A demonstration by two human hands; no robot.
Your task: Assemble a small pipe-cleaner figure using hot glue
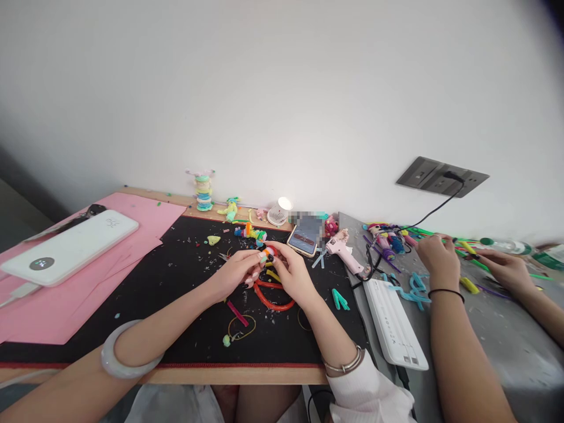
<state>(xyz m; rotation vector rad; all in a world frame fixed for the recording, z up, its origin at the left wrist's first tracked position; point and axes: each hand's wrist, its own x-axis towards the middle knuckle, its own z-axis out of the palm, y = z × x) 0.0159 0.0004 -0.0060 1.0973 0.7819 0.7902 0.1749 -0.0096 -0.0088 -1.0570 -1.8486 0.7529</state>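
Nearest to us, our forearms are running off the bottom edge. The left one is wearing a smooth pale bangle and the right one a thin metal bracelet above a white cuff. The wooden front edge of the table is showing just under a black mat, which is flecked all over with tiny scraps. A thin yellow ring and a short pink stick are lying on the mat. Just past them a fuzzy red wire loop is partly hiding under our right hand.

That hand and our left hand are meeting fingertip to fingertip just above the mat. Both are pinching a small orange and white piece, which our fingers are covering too much for us to be telling its shape.

To the left, a glossy white power bank is resting on sheets of pink paper. To the right, a white keyboard is lying aslant on grey cloth. There a co-worker's hands are working among bright fuzzy wires, the farther hand blurring.

Beyond our hands, a phone is leaning with its screen smeared out, beside a pale glue gun. Against the wall, a stack of pastel rings is standing upright and a small round lamp is glowing. A grey socket plate is holding a black cord.
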